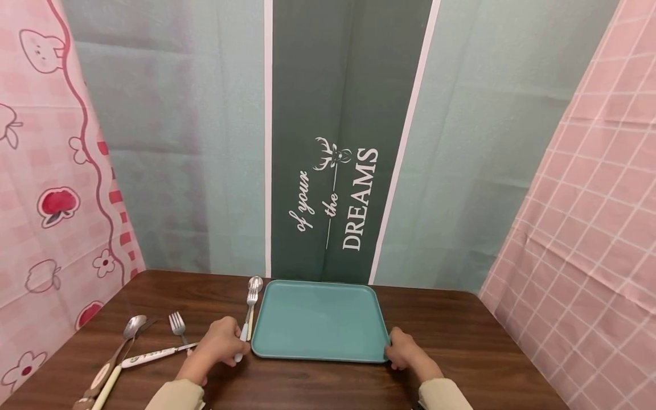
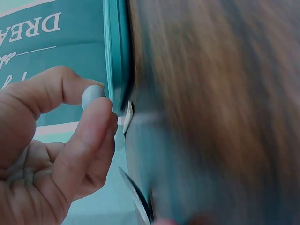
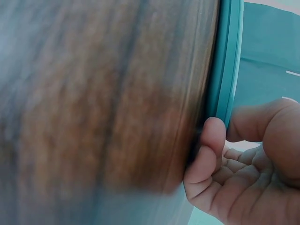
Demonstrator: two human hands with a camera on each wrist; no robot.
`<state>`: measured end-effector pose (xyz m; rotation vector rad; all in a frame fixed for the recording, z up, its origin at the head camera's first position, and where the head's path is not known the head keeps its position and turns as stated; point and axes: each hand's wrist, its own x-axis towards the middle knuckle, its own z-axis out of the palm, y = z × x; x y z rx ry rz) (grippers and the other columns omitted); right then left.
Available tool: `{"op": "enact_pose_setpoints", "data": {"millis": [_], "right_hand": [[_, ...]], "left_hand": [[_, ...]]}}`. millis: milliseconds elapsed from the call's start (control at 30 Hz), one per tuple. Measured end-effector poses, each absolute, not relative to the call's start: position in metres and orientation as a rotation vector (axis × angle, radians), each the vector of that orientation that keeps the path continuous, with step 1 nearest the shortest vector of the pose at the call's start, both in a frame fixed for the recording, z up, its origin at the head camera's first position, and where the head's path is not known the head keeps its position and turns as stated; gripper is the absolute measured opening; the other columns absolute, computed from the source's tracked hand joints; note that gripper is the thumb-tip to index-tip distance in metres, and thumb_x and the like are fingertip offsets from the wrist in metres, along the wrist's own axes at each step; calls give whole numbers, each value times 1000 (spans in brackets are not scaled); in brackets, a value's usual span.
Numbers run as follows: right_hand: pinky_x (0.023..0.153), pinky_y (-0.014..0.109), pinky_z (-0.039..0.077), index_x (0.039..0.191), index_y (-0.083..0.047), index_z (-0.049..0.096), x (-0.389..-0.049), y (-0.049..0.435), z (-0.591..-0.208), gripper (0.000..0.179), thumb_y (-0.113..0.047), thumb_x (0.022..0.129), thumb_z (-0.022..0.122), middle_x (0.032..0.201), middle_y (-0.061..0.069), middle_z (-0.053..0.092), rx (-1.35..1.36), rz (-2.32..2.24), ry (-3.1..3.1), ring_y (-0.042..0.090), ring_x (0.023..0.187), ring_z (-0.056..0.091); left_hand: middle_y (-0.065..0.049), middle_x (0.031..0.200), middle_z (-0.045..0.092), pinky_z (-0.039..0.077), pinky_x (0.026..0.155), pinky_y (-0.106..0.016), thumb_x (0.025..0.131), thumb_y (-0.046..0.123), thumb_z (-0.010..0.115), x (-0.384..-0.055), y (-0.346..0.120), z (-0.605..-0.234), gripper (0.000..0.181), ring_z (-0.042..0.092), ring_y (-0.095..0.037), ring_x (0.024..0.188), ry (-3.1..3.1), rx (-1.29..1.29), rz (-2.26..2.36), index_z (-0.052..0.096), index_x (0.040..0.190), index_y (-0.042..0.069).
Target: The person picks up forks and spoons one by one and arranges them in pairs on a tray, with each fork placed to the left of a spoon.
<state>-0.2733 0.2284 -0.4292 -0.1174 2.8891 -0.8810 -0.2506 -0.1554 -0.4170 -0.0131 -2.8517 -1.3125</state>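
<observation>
A teal rectangular tray [image 1: 322, 322] lies on the wooden table in front of the patterned cloth. At its near right corner, my right hand [image 1: 404, 348] pinches the rim, with the thumb on the inner side and curled fingers outside and below, as the right wrist view shows. My left hand [image 1: 221, 340] pinches a fork [image 1: 252, 297] by its pale handle, whose rounded end [image 2: 93, 96] shows between thumb and forefinger. The fork points away, alongside the tray's left edge. Partly behind it lies a spoon [image 1: 255, 282] with a cream handle.
Left of my left hand lie a large spoon [image 1: 135, 324] with a brown handle, another fork [image 1: 177, 323], a white patterned handle [image 1: 148, 357] and a pale yellow handle [image 1: 107, 387], some crossing. Cloth hangs at the back and both sides of the table [image 1: 441, 341].
</observation>
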Motion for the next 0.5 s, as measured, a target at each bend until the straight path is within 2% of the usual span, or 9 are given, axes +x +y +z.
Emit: {"op": "enact_pose_setpoints", "data": {"millis": [233,500], "right_hand": [[46,30,46,80,1,43,-274,231,-431,8,6,82,49,61,11,47,-150,-933,2900,15,44,50],[46,30,48,80,2,43,-274,233,-430,8,6,81,49,63,12,48,-111,-992,2837,14,45,51]], "left_hand": [[-8,53,50,47,39,-27,61,-1,68,-260,-144,-416,22,53,-13,36,-2811,-45,-1288,47,60,2],[-7,51,49,46,38,-26,62,-3,69,-267,-135,-416,23,52,-12,35,-2833,-116,-1255,48,56,3]]}}
